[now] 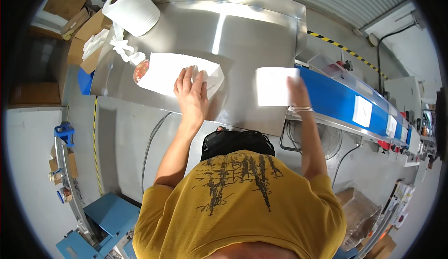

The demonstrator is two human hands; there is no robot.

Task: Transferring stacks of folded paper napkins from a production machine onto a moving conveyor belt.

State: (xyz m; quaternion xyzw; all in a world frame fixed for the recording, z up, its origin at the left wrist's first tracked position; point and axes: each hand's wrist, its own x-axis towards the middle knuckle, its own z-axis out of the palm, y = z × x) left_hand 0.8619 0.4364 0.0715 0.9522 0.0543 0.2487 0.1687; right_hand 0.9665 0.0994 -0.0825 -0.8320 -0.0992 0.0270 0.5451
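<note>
On the steel table, a long white stack (161, 74) of what look like flat paper pieces lies slanted. My left hand (192, 91) rests on its right end, fingers stretched out and slightly apart. A flat white square packet (273, 87) is in my right hand (298, 91), gripped by its right edge over the table where the blue conveyor belt (324, 93) begins. Motion smears the right fingers. Farther along the belt lie several similar white squares (362, 111). Against the left end of the stack sits a round red-patterned object (141, 71), partly hidden.
A big white paper roll (131, 9) stands at the table's (252, 35) far left corner, with crumpled white paper (123, 49) beside it. Cardboard boxes (88, 39) are left of the table. A clear guard (359, 81) runs along the conveyor's far side. A fan (322, 140) stands below.
</note>
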